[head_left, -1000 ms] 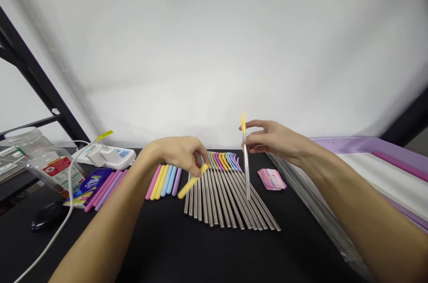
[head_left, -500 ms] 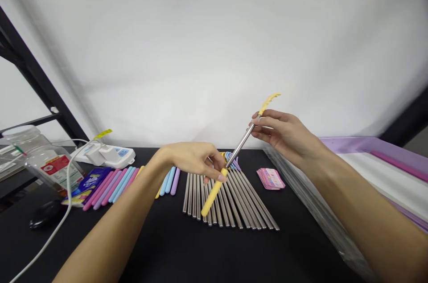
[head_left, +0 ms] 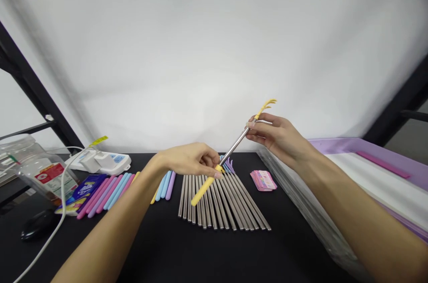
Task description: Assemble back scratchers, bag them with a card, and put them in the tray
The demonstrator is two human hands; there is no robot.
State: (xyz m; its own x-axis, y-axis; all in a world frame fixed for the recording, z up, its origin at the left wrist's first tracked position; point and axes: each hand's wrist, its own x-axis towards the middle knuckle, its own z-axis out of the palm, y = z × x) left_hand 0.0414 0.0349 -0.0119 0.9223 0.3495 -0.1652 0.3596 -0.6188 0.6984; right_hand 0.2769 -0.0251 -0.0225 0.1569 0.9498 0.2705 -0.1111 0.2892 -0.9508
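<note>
A back scratcher [head_left: 238, 141] with a metal rod, a yellow handle and a yellow claw slants up to the right between my hands. My left hand [head_left: 194, 160] pinches the upper end of its yellow handle [head_left: 202, 191]. Closed around the rod just below the claw is my right hand [head_left: 274, 133]. Underneath, several metal rods [head_left: 227, 207] with coloured claws lie fanned on the black table [head_left: 200, 256]. Loose handles in pink, purple, blue and yellow [head_left: 110, 189] lie left, partly behind my left forearm; a few more handles [head_left: 165, 185] sit beside the rods.
A stack of pink cards [head_left: 263, 180] lies right of the rods. Clear plastic sleeves [head_left: 301, 203] and a purple tray [head_left: 337, 144] are farther right. At left are a power strip [head_left: 113, 163], a plastic jar [head_left: 43, 171], a blue packet [head_left: 88, 189], a mouse [head_left: 38, 224] and a white cable [head_left: 63, 189].
The back scratcher has tipped somewhat flatter, and its claw has turned so several prongs show. Both hands keep their hold. The whole view has shifted slightly.
</note>
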